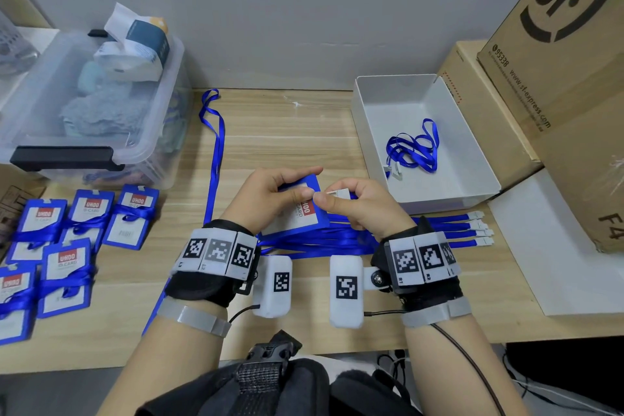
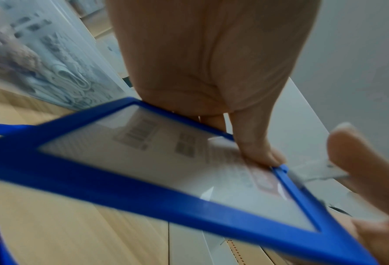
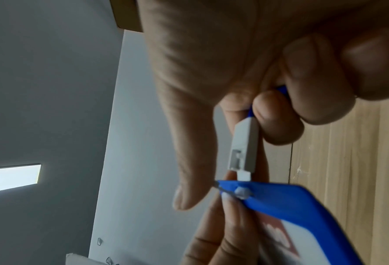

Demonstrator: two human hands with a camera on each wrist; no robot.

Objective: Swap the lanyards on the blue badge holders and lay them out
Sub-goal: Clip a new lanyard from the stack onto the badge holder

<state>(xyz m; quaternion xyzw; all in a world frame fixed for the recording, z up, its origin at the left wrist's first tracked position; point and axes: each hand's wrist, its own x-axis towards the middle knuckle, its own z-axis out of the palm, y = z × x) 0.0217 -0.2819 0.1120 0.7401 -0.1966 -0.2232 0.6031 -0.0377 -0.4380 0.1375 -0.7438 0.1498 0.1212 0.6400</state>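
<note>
Hands, head view: left hand (image 1: 270,194) grips blue badge holder (image 1: 297,213) above worktop (image 1: 287,132); right hand (image 1: 358,204) pinches lanyard clip (image 1: 337,194).
Left wrist view: fingers (image 2: 257,152) clamp the holder's edge.
Right wrist view: clip meets holder's top slot; step judged attaching; next needs snapping shut.

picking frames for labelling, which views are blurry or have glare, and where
Head view: mostly sharp, wide-angle bending at the cardboard box. Left wrist view: motion blur smears the badge holder, with glare on its window. Right wrist view: the clip fairly sharp, the right hand soft; bright ceiling light left.
</note>
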